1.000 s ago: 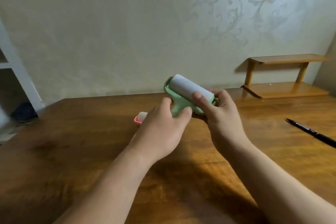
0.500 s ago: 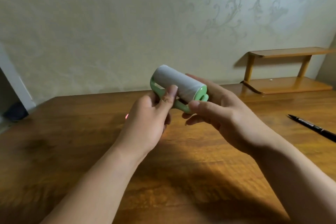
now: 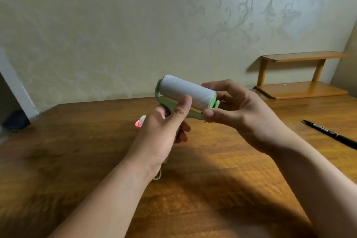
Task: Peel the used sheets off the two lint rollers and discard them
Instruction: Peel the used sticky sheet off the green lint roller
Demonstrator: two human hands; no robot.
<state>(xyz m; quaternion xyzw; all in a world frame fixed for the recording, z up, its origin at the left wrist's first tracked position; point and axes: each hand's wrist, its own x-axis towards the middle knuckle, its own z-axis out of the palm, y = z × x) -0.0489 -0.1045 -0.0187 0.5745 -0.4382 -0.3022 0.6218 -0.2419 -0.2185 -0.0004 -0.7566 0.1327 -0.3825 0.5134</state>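
Note:
A green lint roller (image 3: pixel 186 93) with a white sheet roll is held above the wooden table (image 3: pixel 77 150), roll tilted down to the right. My left hand (image 3: pixel 164 133) grips its handle, thumb pressed on the roll's near side. My right hand (image 3: pixel 237 110) holds the roller's right end, fingers behind the roll and thumb on the green frame below. A pink lint roller (image 3: pixel 140 122) lies on the table behind my left hand, mostly hidden.
A black pen (image 3: pixel 328 134) lies on the table at the right. A small two-tier wooden shelf (image 3: pixel 297 75) stands at the back right against the patterned wall. A white frame edge is at far left.
The green roller has been turned and lifted slightly. My right hand shifted from cupping the roll to its right end. My left thumb moved onto the roll.

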